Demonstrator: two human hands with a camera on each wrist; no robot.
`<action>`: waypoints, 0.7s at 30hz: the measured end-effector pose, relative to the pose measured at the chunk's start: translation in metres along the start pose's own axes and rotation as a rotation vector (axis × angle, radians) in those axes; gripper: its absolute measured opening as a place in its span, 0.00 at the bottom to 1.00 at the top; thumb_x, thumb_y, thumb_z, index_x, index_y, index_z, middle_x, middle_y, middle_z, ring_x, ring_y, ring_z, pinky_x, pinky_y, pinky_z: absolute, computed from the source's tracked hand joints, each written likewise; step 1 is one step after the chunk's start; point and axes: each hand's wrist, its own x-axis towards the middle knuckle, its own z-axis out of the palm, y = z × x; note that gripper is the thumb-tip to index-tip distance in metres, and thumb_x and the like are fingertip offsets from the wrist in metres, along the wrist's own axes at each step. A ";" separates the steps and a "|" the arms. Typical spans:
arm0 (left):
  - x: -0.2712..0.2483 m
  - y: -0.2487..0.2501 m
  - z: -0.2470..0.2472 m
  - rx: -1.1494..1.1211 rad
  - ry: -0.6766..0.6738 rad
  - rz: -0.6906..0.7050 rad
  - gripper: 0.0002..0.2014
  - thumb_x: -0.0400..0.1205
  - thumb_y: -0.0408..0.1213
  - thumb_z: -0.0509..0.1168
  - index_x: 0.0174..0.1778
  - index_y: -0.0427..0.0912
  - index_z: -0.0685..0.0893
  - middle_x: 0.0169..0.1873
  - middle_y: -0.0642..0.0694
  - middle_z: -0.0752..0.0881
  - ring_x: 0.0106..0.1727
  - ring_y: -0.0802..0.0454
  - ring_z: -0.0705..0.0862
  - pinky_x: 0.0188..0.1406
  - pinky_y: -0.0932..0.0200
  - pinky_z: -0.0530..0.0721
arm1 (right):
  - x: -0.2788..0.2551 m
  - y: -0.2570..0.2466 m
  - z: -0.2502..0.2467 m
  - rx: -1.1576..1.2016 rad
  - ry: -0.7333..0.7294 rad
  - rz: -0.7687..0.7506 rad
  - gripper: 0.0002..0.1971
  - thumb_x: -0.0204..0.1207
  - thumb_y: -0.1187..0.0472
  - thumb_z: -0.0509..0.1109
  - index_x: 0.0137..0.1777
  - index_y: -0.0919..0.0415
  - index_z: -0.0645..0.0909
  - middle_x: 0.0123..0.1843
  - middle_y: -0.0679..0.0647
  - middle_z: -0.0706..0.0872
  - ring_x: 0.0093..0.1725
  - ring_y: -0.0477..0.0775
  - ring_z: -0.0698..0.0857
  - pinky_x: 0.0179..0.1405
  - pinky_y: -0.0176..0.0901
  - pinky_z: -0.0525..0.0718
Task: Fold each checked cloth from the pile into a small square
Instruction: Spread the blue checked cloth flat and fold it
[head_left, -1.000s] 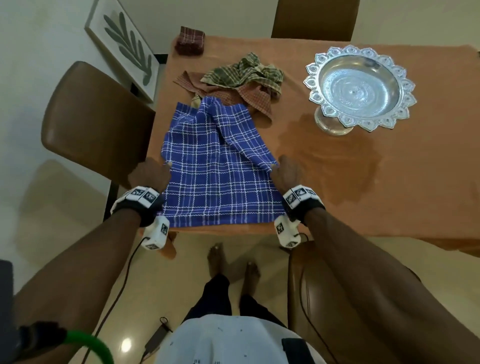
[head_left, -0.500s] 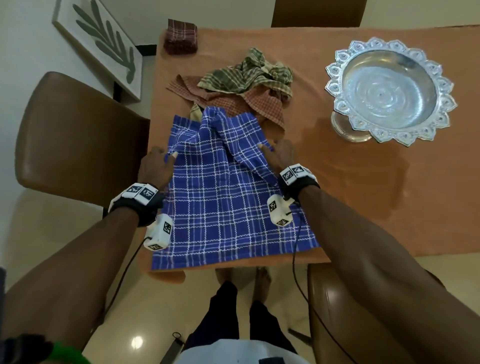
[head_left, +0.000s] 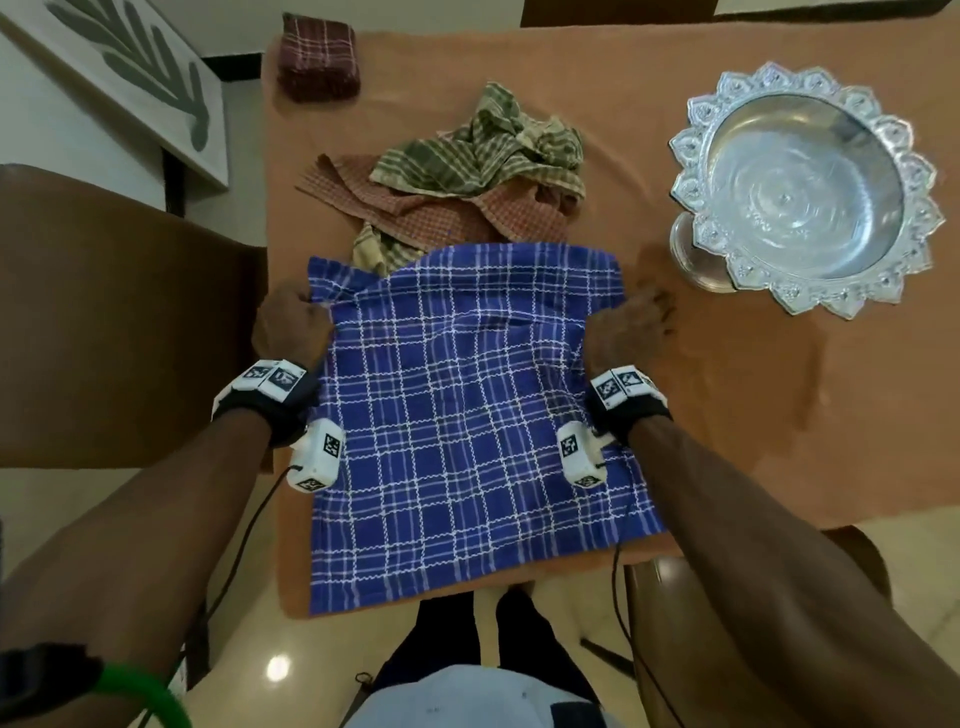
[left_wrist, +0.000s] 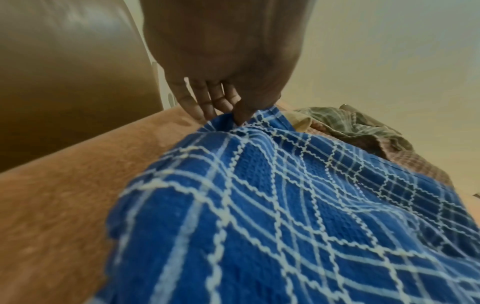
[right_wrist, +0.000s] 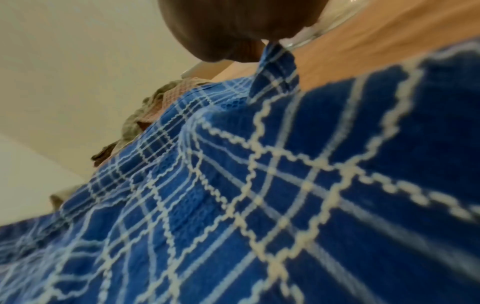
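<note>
A blue checked cloth (head_left: 467, 415) lies spread on the orange-covered table (head_left: 779, 415), its near edge hanging over the front. My left hand (head_left: 291, 325) pinches the cloth's left edge near the far corner; the left wrist view shows the fingers (left_wrist: 221, 98) pinching the blue cloth (left_wrist: 285, 205). My right hand (head_left: 623, 327) grips the right edge, a fold of the blue cloth (right_wrist: 275, 67) rising into it in the right wrist view. Behind lies the pile: a green checked cloth (head_left: 493, 150) on a reddish checked cloth (head_left: 415, 213). A folded maroon cloth (head_left: 318, 57) sits at the far left corner.
A silver footed bowl (head_left: 805, 192) stands on the table's right. A brown chair (head_left: 119, 312) is at the left, another chair back (head_left: 753, 623) is under my right arm, and a third (head_left: 613, 10) is at the far side. A framed leaf picture (head_left: 130, 67) leans at the left wall.
Both hands slid forward along the cloth's side edges towards the far corners and drew apart. The ridge in the middle of the blue cloth has flattened and the cloth lies wider.
</note>
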 end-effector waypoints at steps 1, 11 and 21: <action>0.001 -0.003 0.001 -0.010 0.016 0.009 0.10 0.84 0.36 0.65 0.55 0.33 0.81 0.56 0.31 0.83 0.57 0.31 0.82 0.47 0.47 0.74 | 0.004 -0.005 0.008 -0.011 0.027 -0.139 0.26 0.69 0.62 0.60 0.70 0.64 0.74 0.65 0.64 0.80 0.63 0.66 0.79 0.63 0.57 0.72; 0.023 0.012 0.012 -0.288 0.052 0.104 0.16 0.82 0.43 0.71 0.58 0.35 0.83 0.51 0.35 0.88 0.52 0.38 0.86 0.46 0.51 0.80 | 0.045 -0.156 0.026 -0.210 -0.286 -0.265 0.41 0.66 0.38 0.78 0.71 0.67 0.73 0.63 0.62 0.86 0.64 0.64 0.84 0.78 0.68 0.62; 0.015 0.002 0.011 -0.352 0.123 0.148 0.12 0.85 0.45 0.68 0.50 0.39 0.78 0.40 0.42 0.84 0.40 0.45 0.82 0.38 0.57 0.73 | 0.093 -0.178 0.018 0.757 -0.312 -0.100 0.25 0.64 0.41 0.80 0.57 0.55 0.90 0.54 0.54 0.91 0.52 0.55 0.88 0.48 0.41 0.84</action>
